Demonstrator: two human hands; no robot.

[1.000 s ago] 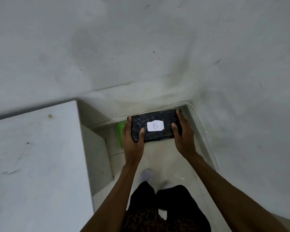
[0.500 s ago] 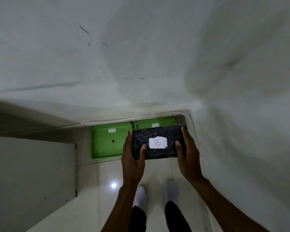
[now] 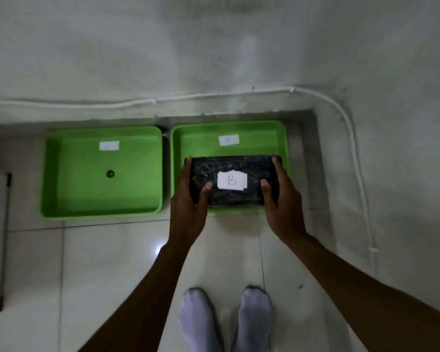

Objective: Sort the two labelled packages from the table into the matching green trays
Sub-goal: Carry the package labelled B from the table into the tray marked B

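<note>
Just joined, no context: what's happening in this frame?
A person holds a black package labelled B by its ends with the left hand and right hand, over the right green tray. That tray's label is too blurred to read. The left green tray holds only a small round object. Both trays sit on the floor.

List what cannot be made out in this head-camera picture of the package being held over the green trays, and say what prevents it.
- Labels in the left tray and right tray: letters too faint and blurred in the head view.
- Whether the package touches the right tray's floor: hidden by the package, the left hand and the right hand.
- Small round thing in the left tray: too small to identify.
</note>
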